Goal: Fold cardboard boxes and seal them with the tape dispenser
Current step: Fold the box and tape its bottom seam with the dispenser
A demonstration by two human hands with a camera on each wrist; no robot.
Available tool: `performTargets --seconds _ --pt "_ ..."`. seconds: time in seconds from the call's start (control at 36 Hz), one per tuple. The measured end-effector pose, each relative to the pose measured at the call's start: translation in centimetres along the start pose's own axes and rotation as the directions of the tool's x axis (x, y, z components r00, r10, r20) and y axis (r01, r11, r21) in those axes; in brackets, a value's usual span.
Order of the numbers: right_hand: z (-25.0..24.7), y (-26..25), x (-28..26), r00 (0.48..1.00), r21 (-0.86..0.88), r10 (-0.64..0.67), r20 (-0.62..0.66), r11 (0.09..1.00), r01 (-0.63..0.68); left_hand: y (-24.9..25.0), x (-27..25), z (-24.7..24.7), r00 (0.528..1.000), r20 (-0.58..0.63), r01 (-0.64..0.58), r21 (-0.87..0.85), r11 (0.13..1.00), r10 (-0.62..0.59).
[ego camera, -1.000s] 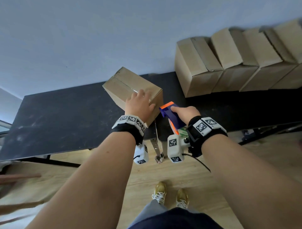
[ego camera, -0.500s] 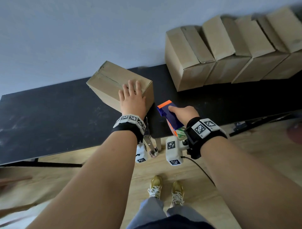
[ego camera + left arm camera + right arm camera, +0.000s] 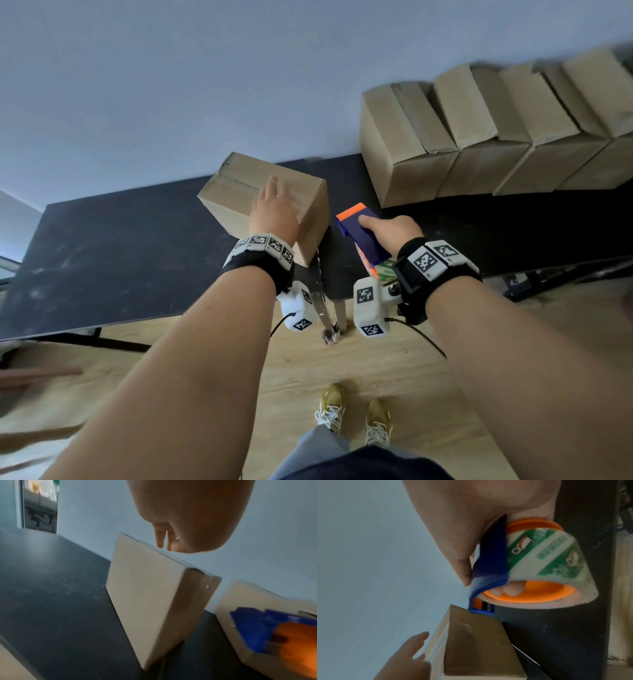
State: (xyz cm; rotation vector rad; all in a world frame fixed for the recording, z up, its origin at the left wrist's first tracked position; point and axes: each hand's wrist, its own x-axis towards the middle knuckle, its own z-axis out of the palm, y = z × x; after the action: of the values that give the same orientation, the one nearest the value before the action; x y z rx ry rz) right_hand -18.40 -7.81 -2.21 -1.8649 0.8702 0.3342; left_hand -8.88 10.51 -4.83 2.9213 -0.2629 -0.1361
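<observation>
A closed cardboard box [image 3: 236, 195] with tape along its top seam stands on the black table [image 3: 120, 250]. My left hand [image 3: 274, 205] lies over the box top with straight fingers. In the left wrist view those fingertips [image 3: 161, 543] sit just over the top edge of the box [image 3: 150, 601]. My right hand [image 3: 390, 231] grips the blue and orange tape dispenser [image 3: 359, 236] just right of the box, off the table surface. The right wrist view shows my fingers curled through the roll of the tape dispenser [image 3: 491, 561], its front edge close to the corner of the box [image 3: 476, 649].
A row of several folded cardboard boxes [image 3: 479, 137] leans along the wall at the back right of the table. The table's near edge runs just under my wrists. Wooden floor and my shoes [image 3: 352, 411] are below.
My left hand has slid from the box's near right corner farther across its top. The right hand has kept the dispenser beside the box.
</observation>
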Motion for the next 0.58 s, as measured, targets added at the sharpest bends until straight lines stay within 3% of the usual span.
performTargets --seconds 0.08,0.14,0.25,0.42,0.58 --pt "-0.1 -0.8 -0.7 1.000 0.029 -0.021 0.008 0.999 0.020 -1.6 -0.5 -0.3 0.988 0.089 -0.141 0.216 0.966 0.125" --pt "-0.2 -1.2 -1.1 0.999 0.058 -0.031 0.011 0.998 0.030 -1.8 -1.2 -0.3 0.982 0.128 -0.163 0.236 0.958 0.136" --pt "0.1 -1.8 -1.6 0.998 0.061 -0.063 0.009 0.996 0.062 -1.6 -2.3 -0.4 0.988 0.128 -0.122 0.287 0.950 0.088" --pt "0.5 -2.3 -2.2 0.996 0.126 -0.083 0.008 0.989 0.082 -0.4 -3.3 -1.0 0.999 0.018 -0.048 0.381 0.923 0.044" --pt "0.5 -2.4 -1.7 0.991 0.116 -0.121 -0.063 0.985 0.128 -0.3 -2.9 -0.1 0.997 -0.083 0.023 0.335 0.942 0.005"
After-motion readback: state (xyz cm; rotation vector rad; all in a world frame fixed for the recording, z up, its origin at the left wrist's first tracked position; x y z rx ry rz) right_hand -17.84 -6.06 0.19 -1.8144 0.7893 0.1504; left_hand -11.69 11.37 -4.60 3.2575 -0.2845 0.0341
